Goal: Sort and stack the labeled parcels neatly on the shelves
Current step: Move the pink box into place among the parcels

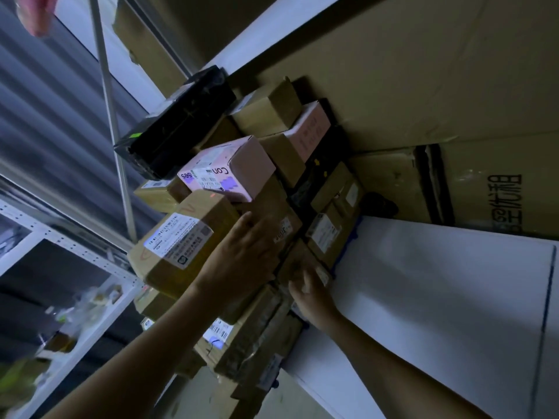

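Observation:
The view is tilted. A stack of labeled parcels fills the middle: a brown box (181, 240) with a white label at the front, a pink box (233, 170) above it, a black box (178, 122) further up, and several brown boxes behind. My left hand (242, 255) lies flat with straight fingers against the side of the brown labeled box and the box behind it. My right hand (311, 293) touches a small brown parcel (298, 264) lower in the stack; its fingertips are partly hidden, so the grip is unclear.
A large white box (438, 297) stands right of the stack. Big flattened cardboard sheets (408, 71) lean behind it. A white metal shelf unit (75, 258) with loose items is at the left, beside a thin white pole (112, 116).

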